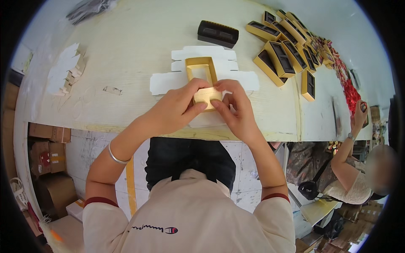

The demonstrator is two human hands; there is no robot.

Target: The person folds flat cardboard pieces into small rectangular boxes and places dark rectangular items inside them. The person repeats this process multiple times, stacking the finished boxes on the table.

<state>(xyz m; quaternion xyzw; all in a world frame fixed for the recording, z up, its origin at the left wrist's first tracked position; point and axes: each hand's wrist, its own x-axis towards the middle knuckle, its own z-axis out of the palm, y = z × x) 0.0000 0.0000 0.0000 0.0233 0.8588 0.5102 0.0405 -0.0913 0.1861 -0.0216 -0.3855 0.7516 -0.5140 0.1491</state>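
A gold paper box (pixel 200 62), long and open in its middle, stands on the table in front of me. Its near end flap is pinched between both my hands. My left hand (pixel 179 102) has its thumb on the flap's left part and its fingers behind it. On the right side, my right hand (pixel 237 107) grips the same flap with thumb and fingers. Beneath the box lies a flat white cardboard blank (pixel 164 83) with tabs spread to the sides and the far side.
A stack of black plastic trays (pixel 218 33) stands beyond the blank. Gold boxes with black inserts (pixel 278 59) are heaped at the far right, near red wrapped pieces (pixel 351 95). Folded white blanks (pixel 66 69) lie at left. A co-worker's arm (pixel 344 152) reaches in at right.
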